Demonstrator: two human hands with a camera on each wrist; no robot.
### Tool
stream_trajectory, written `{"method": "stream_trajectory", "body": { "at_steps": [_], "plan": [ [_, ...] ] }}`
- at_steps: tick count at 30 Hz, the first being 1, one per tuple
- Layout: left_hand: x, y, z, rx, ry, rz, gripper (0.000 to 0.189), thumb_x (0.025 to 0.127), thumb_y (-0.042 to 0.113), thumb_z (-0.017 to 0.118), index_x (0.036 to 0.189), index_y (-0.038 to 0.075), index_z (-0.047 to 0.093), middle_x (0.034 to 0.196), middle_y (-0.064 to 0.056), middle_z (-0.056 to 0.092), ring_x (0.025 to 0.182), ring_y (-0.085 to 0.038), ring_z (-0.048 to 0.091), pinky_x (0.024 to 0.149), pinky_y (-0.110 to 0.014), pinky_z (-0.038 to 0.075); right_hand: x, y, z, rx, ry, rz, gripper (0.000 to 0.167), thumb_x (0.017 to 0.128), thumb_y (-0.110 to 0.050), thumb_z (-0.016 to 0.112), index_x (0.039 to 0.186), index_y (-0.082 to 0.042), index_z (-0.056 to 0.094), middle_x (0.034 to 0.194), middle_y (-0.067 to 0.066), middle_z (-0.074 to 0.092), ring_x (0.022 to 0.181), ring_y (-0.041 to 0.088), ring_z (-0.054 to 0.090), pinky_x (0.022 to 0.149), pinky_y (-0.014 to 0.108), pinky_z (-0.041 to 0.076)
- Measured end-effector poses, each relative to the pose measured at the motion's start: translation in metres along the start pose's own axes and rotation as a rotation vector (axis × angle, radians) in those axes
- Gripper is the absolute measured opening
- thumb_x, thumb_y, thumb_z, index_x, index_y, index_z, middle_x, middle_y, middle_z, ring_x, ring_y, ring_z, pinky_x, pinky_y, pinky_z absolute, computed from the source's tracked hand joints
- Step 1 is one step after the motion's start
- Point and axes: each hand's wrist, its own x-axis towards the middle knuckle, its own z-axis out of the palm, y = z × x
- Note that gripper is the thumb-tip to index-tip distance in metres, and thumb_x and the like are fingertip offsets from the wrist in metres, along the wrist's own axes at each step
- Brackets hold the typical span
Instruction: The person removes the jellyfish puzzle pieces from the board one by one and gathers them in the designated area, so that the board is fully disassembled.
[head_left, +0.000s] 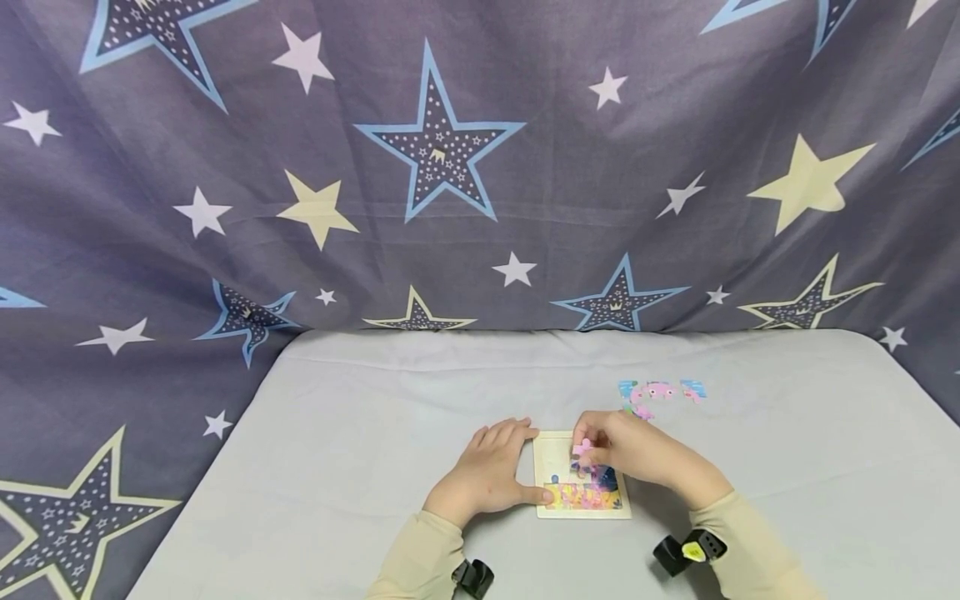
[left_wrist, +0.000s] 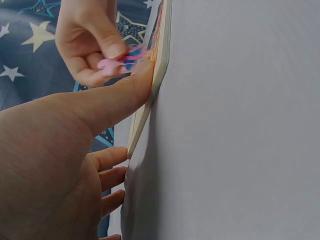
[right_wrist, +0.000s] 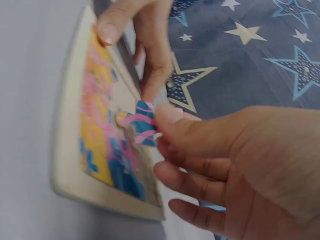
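A jigsaw puzzle board (head_left: 552,450) with a pale wooden frame lies on the covered table. Its near part is filled with yellow, pink and blue pieces (right_wrist: 97,120). My right hand (head_left: 626,450) pinches a pink and blue puzzle piece (right_wrist: 142,123) between thumb and fingers, just above the board. In the left wrist view that piece (left_wrist: 115,66) is close to my left thumb. My left hand (head_left: 491,471) rests along the board's left side, thumb on the near left corner and fingers spread at the far left edge.
Several loose puzzle pieces (head_left: 660,390) lie beyond the board, to the right. A grey-white cloth (head_left: 360,417) covers the table. A dark curtain with stars (head_left: 480,242) hangs behind it. Black wrist cameras (head_left: 678,554) are strapped to both wrists.
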Motion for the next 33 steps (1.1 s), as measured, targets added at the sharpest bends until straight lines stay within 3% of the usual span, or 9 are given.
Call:
{"method": "stream_trajectory", "body": {
  "at_steps": [7,18,25,33],
  "plan": [
    [-0.002,0.004,-0.003,-0.011,-0.002,-0.015,0.091,0.091,0.049,0.089,0.160,0.006,0.049,0.173,-0.014,0.042,0.162,-0.035,0.034,0.134,-0.057,0.023,-0.005,0.005,-0.018,-0.007,0.101,0.005,0.015,0.097,-0.001,0.080,0.096,-0.012,0.070,0.085,-0.010,0.066,0.078,0.006,0.057,0.071,0.027,0.053],
    [-0.002,0.004,-0.003,-0.013,-0.004,-0.016,0.090,0.092,0.048,0.089,0.160,0.006,0.049,0.173,-0.013,0.042,0.162,-0.035,0.034,0.134,-0.057,0.023,-0.015,0.032,-0.042,0.010,0.251,0.060,0.010,0.095,-0.001,0.083,0.097,-0.004,0.074,0.082,-0.005,0.068,0.074,0.008,0.060,0.067,0.026,0.054],
    [-0.002,0.004,-0.003,-0.002,-0.002,-0.016,0.091,0.091,0.049,0.088,0.161,0.006,0.049,0.174,-0.013,0.041,0.162,-0.035,0.033,0.135,-0.056,0.022,-0.021,0.043,-0.053,-0.005,0.347,0.094,0.016,0.090,0.003,0.087,0.101,0.002,0.074,0.082,-0.001,0.070,0.074,0.007,0.063,0.067,0.024,0.056],
    [-0.002,0.004,-0.003,-0.004,-0.005,-0.021,0.091,0.092,0.049,0.088,0.161,0.006,0.048,0.174,-0.013,0.041,0.162,-0.035,0.033,0.135,-0.056,0.022,-0.029,0.058,-0.062,-0.102,0.373,0.165,0.014,0.094,0.005,0.082,0.104,0.003,0.073,0.084,0.002,0.071,0.080,0.019,0.064,0.071,0.031,0.055]
  ]
}}
